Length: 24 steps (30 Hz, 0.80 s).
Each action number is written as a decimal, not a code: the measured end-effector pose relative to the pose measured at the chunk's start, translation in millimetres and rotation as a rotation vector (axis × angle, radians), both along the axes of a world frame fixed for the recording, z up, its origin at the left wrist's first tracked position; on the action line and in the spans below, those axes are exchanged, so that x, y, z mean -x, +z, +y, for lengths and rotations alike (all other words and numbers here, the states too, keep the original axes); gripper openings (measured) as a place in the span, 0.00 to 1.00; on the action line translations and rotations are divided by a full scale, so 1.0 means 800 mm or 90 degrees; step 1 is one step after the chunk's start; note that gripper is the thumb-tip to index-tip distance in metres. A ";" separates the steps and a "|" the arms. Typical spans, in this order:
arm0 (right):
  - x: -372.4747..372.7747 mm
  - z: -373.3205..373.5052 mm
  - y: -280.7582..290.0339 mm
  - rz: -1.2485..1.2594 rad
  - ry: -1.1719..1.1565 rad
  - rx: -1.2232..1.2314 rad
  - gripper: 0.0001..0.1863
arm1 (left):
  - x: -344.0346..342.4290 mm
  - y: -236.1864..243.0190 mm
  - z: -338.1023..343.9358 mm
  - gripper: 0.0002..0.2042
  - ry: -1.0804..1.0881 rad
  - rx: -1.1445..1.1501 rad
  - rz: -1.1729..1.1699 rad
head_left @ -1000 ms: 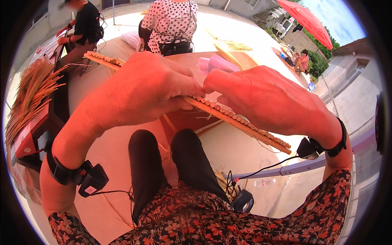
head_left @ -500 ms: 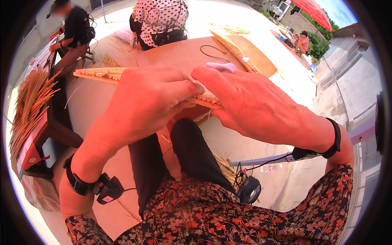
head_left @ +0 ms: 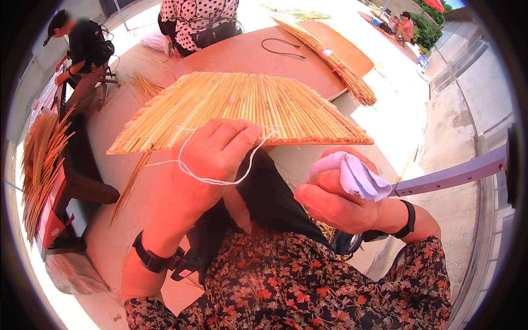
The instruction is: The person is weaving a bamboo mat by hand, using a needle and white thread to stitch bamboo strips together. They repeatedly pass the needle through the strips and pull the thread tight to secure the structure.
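A mat of pale parallel reeds (head_left: 236, 96) lies broad face up in front of me, with fine thread across it. My left hand (head_left: 212, 159) pinches the middle of its near edge, and a white string (head_left: 220, 181) loops from there over the back of the hand. Below the mat's right end, apart from the left hand, my right hand (head_left: 335, 203) has curled fingers with a lilac cloth (head_left: 363, 179) around some of them; whatever is inside its grip is hidden.
Reeds (head_left: 41, 170) lie piled on a dark bench (head_left: 91, 190) at left. Beyond the mat, a board (head_left: 225, 60) bears a straw bundle (head_left: 324, 58) and cord. Co-workers sit at back left (head_left: 88, 49), back centre (head_left: 195, 25) and far right (head_left: 404, 30). A grey bar (head_left: 451, 173) crosses at right.
The mat has turned from edge-on to showing its broad face. My right hand has left it and moved down, with the lilac cloth more visible. The white string loop has come into view.
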State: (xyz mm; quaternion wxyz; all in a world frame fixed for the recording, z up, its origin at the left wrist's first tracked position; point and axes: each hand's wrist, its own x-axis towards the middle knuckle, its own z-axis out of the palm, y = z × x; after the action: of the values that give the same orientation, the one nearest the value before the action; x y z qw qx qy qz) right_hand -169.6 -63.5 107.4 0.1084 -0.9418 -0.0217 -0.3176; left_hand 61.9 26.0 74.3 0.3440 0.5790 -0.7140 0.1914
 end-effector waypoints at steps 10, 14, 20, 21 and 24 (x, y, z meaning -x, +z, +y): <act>0.006 0.032 -0.152 -0.217 -0.125 -1.187 0.12 | 0.083 -0.059 -0.003 0.18 0.038 -0.045 -0.027; -0.001 0.033 -0.163 -0.272 -0.075 -1.216 0.17 | 0.093 -0.057 -0.005 0.18 0.045 -0.072 -0.020; -0.015 0.035 -0.177 -0.362 -0.043 -1.197 0.14 | 0.097 -0.041 -0.004 0.18 0.022 -0.103 -0.025; -0.016 0.034 -0.180 -0.371 -0.034 -1.175 0.13 | 0.097 -0.038 -0.004 0.18 0.017 -0.103 -0.022; -0.018 0.024 -0.171 -0.278 -0.080 -0.898 0.08 | 0.091 -0.028 -0.003 0.17 0.008 -0.104 -0.017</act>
State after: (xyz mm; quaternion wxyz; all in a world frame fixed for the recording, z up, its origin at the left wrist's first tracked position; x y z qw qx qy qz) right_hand -155.1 -44.2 -29.1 0.6628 -0.5632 0.2205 -0.4414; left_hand -11.0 23.7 51.7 0.2850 0.6070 -0.7280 0.1426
